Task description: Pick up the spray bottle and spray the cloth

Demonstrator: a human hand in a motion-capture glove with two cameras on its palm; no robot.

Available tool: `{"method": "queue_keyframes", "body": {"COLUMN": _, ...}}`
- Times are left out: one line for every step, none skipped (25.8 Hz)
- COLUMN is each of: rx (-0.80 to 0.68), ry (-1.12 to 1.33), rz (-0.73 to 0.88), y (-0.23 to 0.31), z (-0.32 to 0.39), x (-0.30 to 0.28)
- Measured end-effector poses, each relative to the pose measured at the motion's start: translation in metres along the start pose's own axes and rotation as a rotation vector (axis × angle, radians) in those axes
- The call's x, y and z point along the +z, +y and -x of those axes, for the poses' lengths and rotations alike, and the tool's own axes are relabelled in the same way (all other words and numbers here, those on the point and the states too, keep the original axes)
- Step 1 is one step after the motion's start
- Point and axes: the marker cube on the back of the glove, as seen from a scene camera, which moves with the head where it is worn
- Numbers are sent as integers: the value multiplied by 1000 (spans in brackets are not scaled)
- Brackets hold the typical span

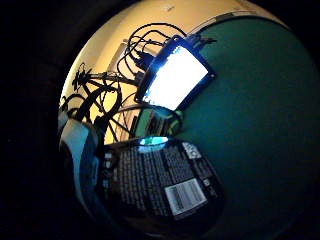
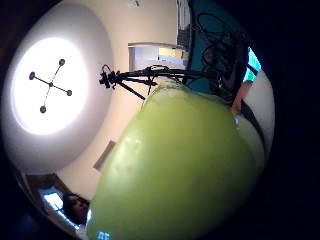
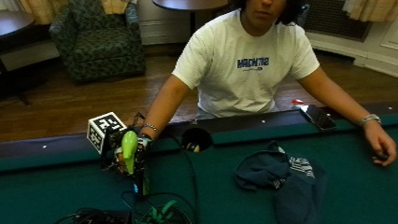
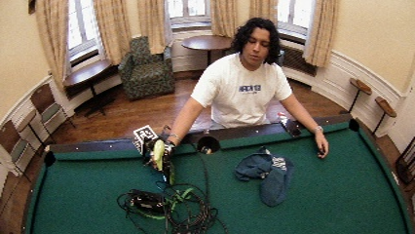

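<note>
**Gloved hand holds the spray bottle above the felt, cloth lies apart**

A person in a white T-shirt sits at a green felt pool table [image 3: 348, 196]. The black-gloved right hand [image 3: 127, 154] is wrapped around a bright lime-green plastic spray bottle [image 3: 129, 148], fingers curled about its body, holding it up near the table's near rail, beside a side pocket [image 3: 196, 139]. The bottle's green body fills the thumb-side palm view [image 2: 185, 170], and in the little-finger-side view its dark printed back label with a barcode [image 1: 160, 185] sits close to the palm.

The crumpled dark navy cloth [image 3: 283, 179], with a striped patch showing, lies on the felt well apart from the bottle, toward the person's other side. The bare left hand [image 3: 380, 148] rests on the felt beyond the cloth, close to the rail.

A black phone [image 3: 317, 116] lies on the rail near the left arm. A tangle of black cables with a green strap [image 3: 155, 212] sits on the felt in front of the gloved hand.
</note>
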Motion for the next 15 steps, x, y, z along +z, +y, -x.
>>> {"method": "queue_keyframes", "body": {"rx": -1, "ry": 1, "rz": -1, "y": -1, "z": 1, "x": 1}}
{"method": "queue_keyframes", "body": {"rx": -2, "ry": 2, "rz": -2, "y": -3, "z": 4, "x": 4}}
{"method": "queue_keyframes", "body": {"rx": -2, "ry": 4, "rz": -4, "y": -6, "z": 7, "x": 7}}
{"method": "queue_keyframes", "body": {"rx": -2, "ry": 5, "rz": -7, "y": -8, "z": 10, "x": 10}}
{"method": "queue_keyframes", "body": {"rx": -4, "ry": 6, "rz": -10, "y": -10, "z": 12, "x": 12}}
{"method": "queue_keyframes", "body": {"rx": -6, "ry": 7, "rz": -13, "y": -10, "z": 11, "x": 12}}
{"method": "queue_keyframes", "body": {"rx": -9, "ry": 9, "rz": -14, "y": -10, "z": 8, "x": 11}}
{"method": "queue_keyframes", "body": {"rx": -12, "ry": 11, "rz": -16, "y": -9, "z": 5, "x": 10}}
{"method": "queue_keyframes", "body": {"rx": -12, "ry": 14, "rz": -17, "y": -8, "z": 3, "x": 10}}
{"method": "queue_keyframes", "body": {"rx": -11, "ry": 15, "rz": -20, "y": -9, "z": 3, "x": 11}}
{"method": "queue_keyframes", "body": {"rx": -10, "ry": 15, "rz": -23, "y": -10, "z": 5, "x": 12}}
{"method": "queue_keyframes", "body": {"rx": -9, "ry": 14, "rz": -27, "y": -11, "z": 7, "x": 14}}
{"method": "queue_keyframes", "body": {"rx": -8, "ry": 13, "rz": -31, "y": -12, "z": 8, "x": 15}}
{"method": "queue_keyframes", "body": {"rx": -8, "ry": 12, "rz": -35, "y": -12, "z": 9, "x": 15}}
{"method": "queue_keyframes", "body": {"rx": -7, "ry": 11, "rz": -37, "y": -13, "z": 9, "x": 15}}
